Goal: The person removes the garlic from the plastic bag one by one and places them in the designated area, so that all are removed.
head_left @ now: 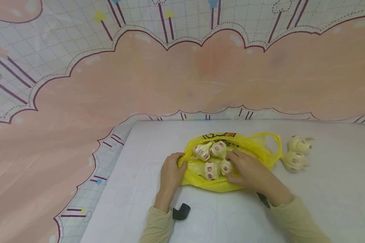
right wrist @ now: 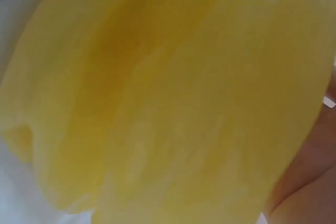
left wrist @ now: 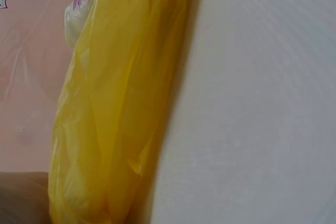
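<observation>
A yellow plastic bag (head_left: 207,185) lies with its mouth spread, and several garlic bulbs (head_left: 202,152) sit inside it. My left hand (head_left: 171,170) grips the bag's left rim between thumb and fingers. Inside the mouth, my right hand (head_left: 250,170) pinches a garlic bulb (head_left: 226,167), partly covering it. Yellow plastic (left wrist: 121,103) fills much of the left wrist view, with a garlic bulb (left wrist: 77,22) showing over its edge beneath a finger. In the right wrist view the bag (right wrist: 173,119) hides most of the hand, leaving some skin (right wrist: 310,171) at the right.
Two more garlic bulbs (head_left: 301,145) lie touching each other on the white table (head_left: 331,195), right of the bag. One bag handle (head_left: 278,145) loops out toward them. A patterned pink cloth (head_left: 170,81) rises behind the table and runs down its left side.
</observation>
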Demonstrator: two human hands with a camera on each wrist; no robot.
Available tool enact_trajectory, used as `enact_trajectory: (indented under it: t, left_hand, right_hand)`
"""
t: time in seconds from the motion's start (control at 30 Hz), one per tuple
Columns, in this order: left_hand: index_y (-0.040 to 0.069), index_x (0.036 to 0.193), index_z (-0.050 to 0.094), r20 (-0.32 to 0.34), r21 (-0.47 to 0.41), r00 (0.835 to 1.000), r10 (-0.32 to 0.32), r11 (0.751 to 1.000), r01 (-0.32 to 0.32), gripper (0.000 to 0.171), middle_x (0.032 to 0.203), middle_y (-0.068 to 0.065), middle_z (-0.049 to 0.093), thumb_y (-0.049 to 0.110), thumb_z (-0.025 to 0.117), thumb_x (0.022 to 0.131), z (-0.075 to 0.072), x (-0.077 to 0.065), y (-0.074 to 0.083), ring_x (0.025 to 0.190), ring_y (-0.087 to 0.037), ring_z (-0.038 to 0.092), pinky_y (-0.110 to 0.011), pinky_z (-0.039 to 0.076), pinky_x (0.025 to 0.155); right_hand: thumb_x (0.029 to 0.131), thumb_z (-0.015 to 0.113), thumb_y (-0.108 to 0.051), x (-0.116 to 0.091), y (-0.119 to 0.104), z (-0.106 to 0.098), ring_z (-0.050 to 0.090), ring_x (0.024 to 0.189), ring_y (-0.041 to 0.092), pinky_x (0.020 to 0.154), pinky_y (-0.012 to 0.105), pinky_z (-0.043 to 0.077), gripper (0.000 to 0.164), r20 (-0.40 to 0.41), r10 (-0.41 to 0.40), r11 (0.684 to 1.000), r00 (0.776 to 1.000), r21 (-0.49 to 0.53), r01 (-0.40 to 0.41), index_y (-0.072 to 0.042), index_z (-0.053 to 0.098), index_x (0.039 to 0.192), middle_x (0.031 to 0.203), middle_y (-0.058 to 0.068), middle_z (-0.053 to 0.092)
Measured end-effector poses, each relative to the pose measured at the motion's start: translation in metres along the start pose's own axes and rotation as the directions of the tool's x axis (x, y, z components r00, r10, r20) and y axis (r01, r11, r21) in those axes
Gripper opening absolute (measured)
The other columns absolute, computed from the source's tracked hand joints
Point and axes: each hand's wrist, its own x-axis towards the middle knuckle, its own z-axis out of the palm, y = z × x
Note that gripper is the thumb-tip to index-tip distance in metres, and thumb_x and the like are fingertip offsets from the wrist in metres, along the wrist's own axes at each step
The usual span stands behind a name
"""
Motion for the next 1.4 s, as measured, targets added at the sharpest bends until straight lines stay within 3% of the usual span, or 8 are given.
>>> enact_trajectory:
  t: [0.53, 0.8, 1.13, 1.4]
  left_hand:
    - [0.006, 0.119, 0.069, 0.004, 0.009, 1.000, 0.005, 1.000, -0.005, 0.030, 0.119, -0.011, 0.068, 0.015, 0.072, 0.091, 0.001, 0.002, 0.000, 0.113, -0.030, 0.062, -0.044, 0.051, 0.099]
    - [0.005, 0.119, 0.069, 0.001, 0.003, 1.000, 0.013, 1.000, -0.013, 0.030, 0.118, -0.011, 0.068, 0.014, 0.072, 0.091, 0.000, 0.000, 0.000, 0.112, -0.030, 0.062, -0.045, 0.050, 0.099]
    - [0.005, 0.118, 0.069, -0.009, 0.006, 1.000, 0.020, 1.000, -0.020, 0.029, 0.118, -0.012, 0.069, 0.014, 0.072, 0.091, 0.000, -0.001, 0.000, 0.111, -0.031, 0.063, -0.045, 0.051, 0.097]
    - [0.006, 0.119, 0.069, -0.001, -0.002, 1.000, 0.005, 1.000, -0.005, 0.030, 0.119, -0.011, 0.069, 0.015, 0.072, 0.091, 0.000, 0.000, -0.002, 0.113, -0.030, 0.062, -0.044, 0.051, 0.099]
  right_hand:
    - [0.075, 0.073, -0.026, 0.003, -0.005, 0.001, 0.049, 0.076, 0.013, 0.069, 0.030, 0.048, 0.041, 0.036, 0.113, 0.992, 0.993, 0.047, -0.114, -0.008, 0.061, 0.110, 0.092, -0.001, 0.053]
    - [0.073, 0.072, -0.024, 0.002, -0.006, 0.002, 0.048, 0.076, 0.012, 0.068, 0.029, 0.047, 0.039, 0.001, 0.095, 0.995, 0.995, 0.038, -0.095, -0.009, 0.061, 0.107, 0.091, -0.002, 0.053]
    - [0.072, 0.074, -0.022, 0.000, -0.004, -0.005, 0.057, 0.086, 0.018, 0.080, 0.037, 0.055, 0.043, -0.075, 0.059, 0.998, 0.995, 0.025, -0.057, -0.004, 0.063, 0.110, 0.103, 0.006, 0.062]
    - [0.071, 0.075, -0.020, -0.004, -0.001, -0.017, 0.058, 0.083, 0.017, 0.074, 0.035, 0.057, 0.043, -0.127, 0.052, 0.999, 0.991, 0.008, -0.051, -0.004, 0.063, 0.110, 0.103, 0.006, 0.062]
